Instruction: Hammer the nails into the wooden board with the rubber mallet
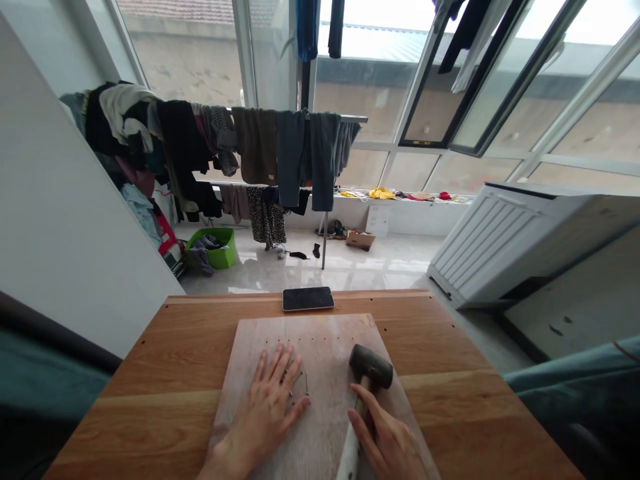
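Note:
A pale wooden board (327,427) lies on the table, with a row of small dark dots near its far edge. My left hand (270,407) rests palm down on the board's left half, fingers stretched out. Several nails (307,383) lie beside and partly beneath those fingers; some are hidden. On the board's right side is a rubber mallet (371,367) with a black head and light handle. My right hand (385,433) is closed around its handle just below the head; part of the grip is hidden.
A dark-screened phone (308,299) lies at the far edge of the wooden table (450,413). Beyond stand a loaded clothes rack (354,119), a green basket (223,259) and a cardboard box (360,240). A white ribbed cabinet (493,233) is at the right.

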`<state>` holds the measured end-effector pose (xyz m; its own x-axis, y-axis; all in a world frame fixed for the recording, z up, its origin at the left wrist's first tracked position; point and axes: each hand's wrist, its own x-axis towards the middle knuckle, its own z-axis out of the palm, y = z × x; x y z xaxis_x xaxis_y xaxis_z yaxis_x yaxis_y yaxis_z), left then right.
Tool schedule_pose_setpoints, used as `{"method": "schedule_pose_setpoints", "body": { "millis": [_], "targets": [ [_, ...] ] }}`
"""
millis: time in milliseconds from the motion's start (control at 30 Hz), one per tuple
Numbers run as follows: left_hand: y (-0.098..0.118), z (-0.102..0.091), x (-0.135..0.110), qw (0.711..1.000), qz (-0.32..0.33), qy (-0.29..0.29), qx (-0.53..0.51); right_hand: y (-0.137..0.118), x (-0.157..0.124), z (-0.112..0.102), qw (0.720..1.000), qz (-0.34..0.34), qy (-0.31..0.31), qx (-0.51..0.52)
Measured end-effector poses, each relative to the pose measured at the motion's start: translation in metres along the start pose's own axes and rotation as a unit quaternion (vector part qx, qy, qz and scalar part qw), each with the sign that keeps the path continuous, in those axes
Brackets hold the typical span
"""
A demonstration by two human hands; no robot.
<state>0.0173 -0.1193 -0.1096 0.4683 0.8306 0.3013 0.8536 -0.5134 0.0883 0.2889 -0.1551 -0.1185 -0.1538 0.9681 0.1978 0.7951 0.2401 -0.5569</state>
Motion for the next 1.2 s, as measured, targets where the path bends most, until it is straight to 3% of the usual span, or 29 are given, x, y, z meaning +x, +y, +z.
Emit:
{"method": "schedule_pose_setpoints", "body": {
  "millis": [267,433,567,633,733,833,900,1067,1200],
  "targets": [
    [0.002,-0.005,0.003,0.996,0.024,0.010,-0.089,-0.030,0.009,-0.012,0.998,0.059,0.017,-0.003],
    [0.003,-0.006,0.004,0.992,0.004,0.013,-0.128,-0.028,0.011,-0.018,0.996,0.082,0.016,0.025],
    [0.005,-0.009,0.005,0.989,0.005,-0.006,-0.146,-0.020,0.011,-0.021,0.989,0.091,0.033,0.114],
    [0.006,-0.011,0.006,0.988,0.013,-0.018,-0.153,-0.016,0.010,-0.021,0.971,0.114,0.031,0.209],
    [0.009,-0.009,0.011,0.986,0.027,-0.038,-0.163,-0.008,0.012,-0.017,0.922,0.167,0.038,0.348],
    [0.013,0.000,0.021,0.982,0.049,-0.057,-0.176,0.000,0.019,-0.015,0.900,0.204,0.056,0.380],
    [0.018,0.008,0.032,0.979,0.062,-0.067,-0.182,0.006,0.029,-0.017,0.910,0.215,0.071,0.347],
    [0.042,0.028,0.069,0.972,0.091,-0.082,-0.200,0.024,0.063,-0.034,0.968,0.174,0.115,0.143],
    [0.057,0.033,0.086,0.963,0.125,-0.075,-0.226,0.035,0.079,-0.040,0.980,0.133,0.112,0.094]
  ]
}}
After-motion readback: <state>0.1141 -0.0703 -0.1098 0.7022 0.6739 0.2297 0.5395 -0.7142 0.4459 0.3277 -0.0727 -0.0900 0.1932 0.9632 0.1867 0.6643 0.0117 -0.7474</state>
